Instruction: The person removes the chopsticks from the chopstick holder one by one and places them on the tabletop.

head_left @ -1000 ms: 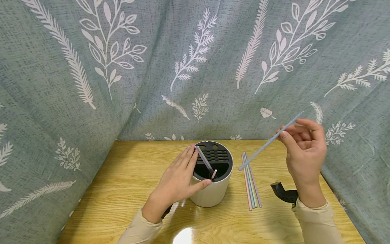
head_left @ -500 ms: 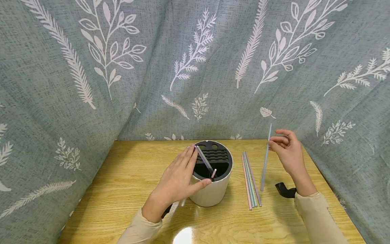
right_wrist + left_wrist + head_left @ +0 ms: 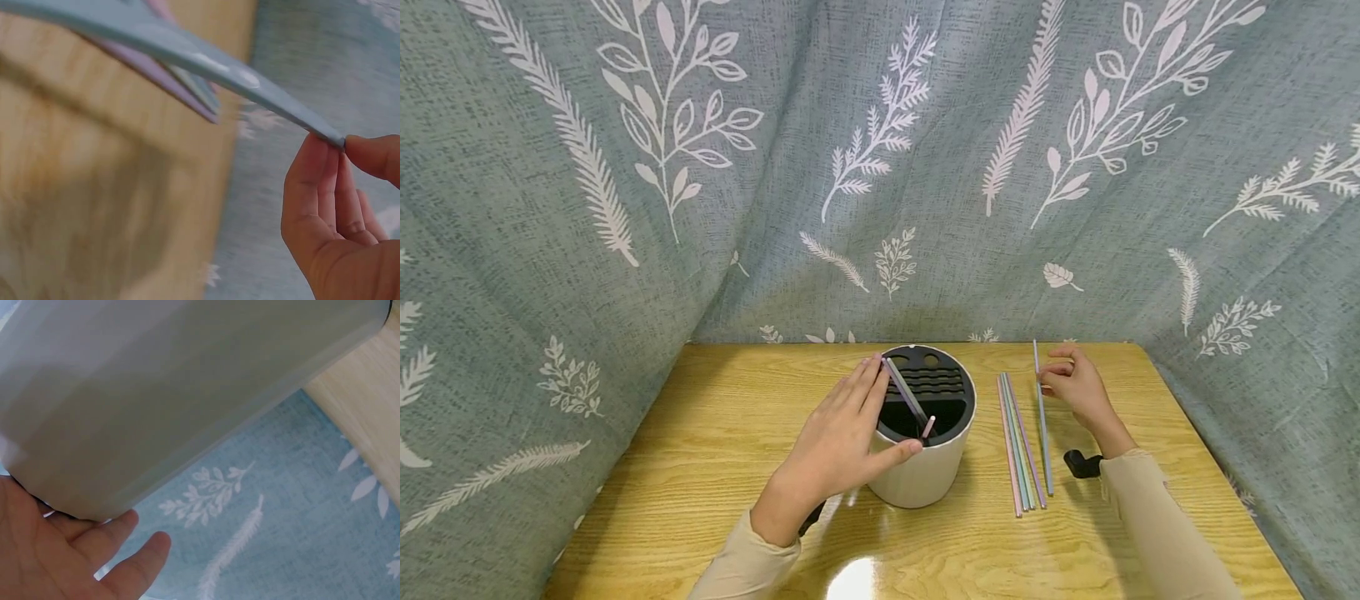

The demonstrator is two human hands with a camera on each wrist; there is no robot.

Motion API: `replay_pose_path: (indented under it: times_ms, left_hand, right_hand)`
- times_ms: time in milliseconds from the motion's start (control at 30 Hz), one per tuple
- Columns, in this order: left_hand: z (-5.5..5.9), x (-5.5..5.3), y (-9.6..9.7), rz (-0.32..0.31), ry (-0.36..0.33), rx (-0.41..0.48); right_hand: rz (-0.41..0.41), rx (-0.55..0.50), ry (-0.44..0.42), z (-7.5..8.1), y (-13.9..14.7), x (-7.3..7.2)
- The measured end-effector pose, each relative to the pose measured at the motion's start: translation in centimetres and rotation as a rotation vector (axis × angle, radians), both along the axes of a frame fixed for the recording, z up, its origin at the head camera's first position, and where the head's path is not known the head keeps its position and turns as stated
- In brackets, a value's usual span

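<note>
My left hand [image 3: 842, 442] rests on the rim of a white round utensil holder [image 3: 917, 483] with a black slotted top, fingers straight and thumb over the front edge. In the left wrist view, fingertips touch the dark edge of the same holder [image 3: 156, 412]. A purplish-grey chopstick [image 3: 904, 387] leans across its top, and a pink end [image 3: 928, 427] sticks out of the opening. To the right, my right hand [image 3: 1078, 392] pinches a blue chopstick [image 3: 1046, 442] near its thin tip, thumb against fingers. Several pastel chopsticks [image 3: 1014, 442] lie side by side, just left of the blue one.
A wooden table [image 3: 715, 500] lies under everything. Teal cloth [image 3: 775, 167] with white leaf prints hangs behind and along both sides. A black wrist mount [image 3: 1081, 464] stands out from the right sleeve.
My right hand has come down and to the left, turning the blue chopstick from a slant in the air to nearly parallel beside the others. The left hand and the holder have stayed put.
</note>
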State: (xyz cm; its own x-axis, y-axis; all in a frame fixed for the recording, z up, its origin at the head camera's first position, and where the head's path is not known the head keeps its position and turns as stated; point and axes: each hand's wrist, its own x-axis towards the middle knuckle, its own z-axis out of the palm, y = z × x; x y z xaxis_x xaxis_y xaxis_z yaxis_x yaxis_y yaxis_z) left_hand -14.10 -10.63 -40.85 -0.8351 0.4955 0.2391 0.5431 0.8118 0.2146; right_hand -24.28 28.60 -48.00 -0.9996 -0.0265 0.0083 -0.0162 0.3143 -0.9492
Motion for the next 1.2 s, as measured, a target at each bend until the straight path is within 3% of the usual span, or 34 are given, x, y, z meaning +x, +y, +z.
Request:
replay_pose_path:
  times_ms: [300, 600, 900, 1033, 1200]
  left_hand:
    - [-0.1, 0.0, 0.0, 0.001, 0.003, 0.006]
    - [-0.1, 0.0, 0.0, 0.004, 0.000, 0.003]
    - [-0.1, 0.0, 0.0, 0.011, -0.003, 0.006]
    - [-0.1, 0.0, 0.0, 0.010, -0.002, 0.009]
    - [-0.2, 0.0, 0.0, 0.008, 0.005, 0.010]
  right_hand:
    - [0.020, 0.076, -0.140, -2.5, -1.2, -1.4]
    - [0.011, 0.215, -0.173, -3.9, -1.6, -1.6]
    - [0.002, 0.235, -0.180, -4.1, -1.7, -1.5]
    - [-0.011, 0.207, -0.106, -3.2, -1.9, -0.8]
    - [-0.025, 0.132, 0.119, 0.2, -3.6, 1.4]
